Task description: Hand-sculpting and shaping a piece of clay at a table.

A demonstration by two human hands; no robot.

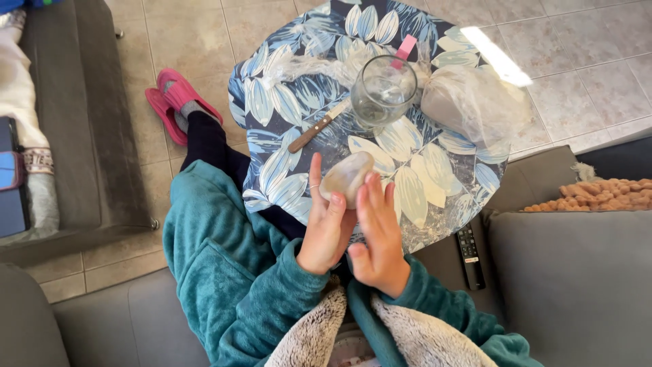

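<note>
Over leaf-print table (435, 170), tiled floor (591, 68), perhaps grey sofa (577, 285)

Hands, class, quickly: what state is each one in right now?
Left hand: holds a pale, smooth oval lump, fingers curled round it.
Right hand: open, fingers flat against the same lump.
</note>
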